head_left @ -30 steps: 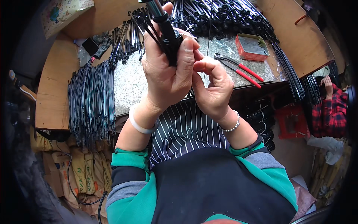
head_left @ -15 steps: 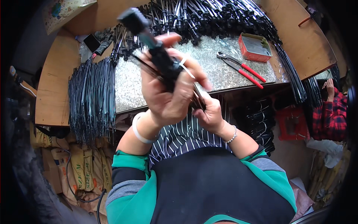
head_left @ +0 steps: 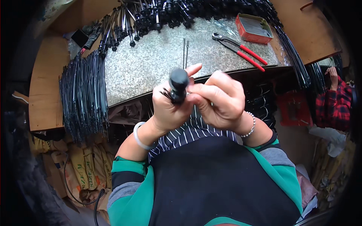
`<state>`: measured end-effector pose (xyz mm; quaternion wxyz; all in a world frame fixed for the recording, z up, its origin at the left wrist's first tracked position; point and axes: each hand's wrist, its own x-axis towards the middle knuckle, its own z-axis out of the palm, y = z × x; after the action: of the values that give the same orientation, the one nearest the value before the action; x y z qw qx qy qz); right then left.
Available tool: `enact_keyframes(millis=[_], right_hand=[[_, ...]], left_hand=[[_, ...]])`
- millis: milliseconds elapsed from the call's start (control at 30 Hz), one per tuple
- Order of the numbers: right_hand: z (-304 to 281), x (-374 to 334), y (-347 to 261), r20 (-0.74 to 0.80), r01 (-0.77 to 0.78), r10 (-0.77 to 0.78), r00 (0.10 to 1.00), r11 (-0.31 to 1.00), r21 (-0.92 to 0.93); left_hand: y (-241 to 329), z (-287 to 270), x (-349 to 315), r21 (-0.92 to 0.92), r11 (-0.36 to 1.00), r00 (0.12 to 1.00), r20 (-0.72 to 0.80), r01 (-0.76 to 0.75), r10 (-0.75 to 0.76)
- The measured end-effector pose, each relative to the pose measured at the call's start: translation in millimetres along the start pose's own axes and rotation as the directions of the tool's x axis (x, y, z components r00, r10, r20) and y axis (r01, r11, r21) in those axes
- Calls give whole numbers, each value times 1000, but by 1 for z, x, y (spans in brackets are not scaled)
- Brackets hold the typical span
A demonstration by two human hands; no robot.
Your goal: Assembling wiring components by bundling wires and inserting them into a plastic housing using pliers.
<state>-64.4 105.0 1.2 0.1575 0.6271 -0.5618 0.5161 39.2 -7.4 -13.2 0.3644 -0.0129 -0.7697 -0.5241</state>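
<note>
My left hand (head_left: 164, 103) is wrapped round a black rod-like part with a round black knob (head_left: 178, 78), its end turned up toward me. Thin dark rods (head_left: 185, 54) stick out beyond the fingers over the table, and other dark ends poke out at the left side of the palm. Close against it, my right hand (head_left: 225, 100) is closed in a pinch beside the knob. A small pale bit shows at its fingertips, too small to name. Both hands are in front of the table's near edge, above my striped apron.
Red-handled pincers (head_left: 241, 52) and a red tin (head_left: 254, 29) lie on the speckled tabletop (head_left: 132, 75). Black rods are heaped along the back (head_left: 158, 15), with bundles at the left (head_left: 83, 96) and right (head_left: 294, 56). Another person's plaid sleeve (head_left: 333, 107) shows far right.
The black part has swung from upper left to pointing up at me, lower and nearer. My right hand has come up from beneath it to beside the knob. The white strip is no longer plainly visible.
</note>
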Motion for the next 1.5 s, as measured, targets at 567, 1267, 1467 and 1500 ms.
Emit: enact_keyframes(millis=[567, 1267, 1467, 1500], right_hand=[[-68, -56, 122, 142, -357, 554, 820, 690, -629], [-55, -13, 16, 656, -732, 483, 581, 662, 162], [-52, -22, 16, 601, -541, 372, 707, 832, 121], [-53, -24, 15, 585, -497, 340, 737, 858, 128]], left_hand=[[5, -20, 2, -259, 902, 911, -138, 346, -389], [-17, -21, -4, -307, 884, 900, -148, 352, -410], [-15, -22, -3, -323, 864, 893, -106, 386, -438], [-15, -22, -4, -324, 863, 892, -105, 387, -439]])
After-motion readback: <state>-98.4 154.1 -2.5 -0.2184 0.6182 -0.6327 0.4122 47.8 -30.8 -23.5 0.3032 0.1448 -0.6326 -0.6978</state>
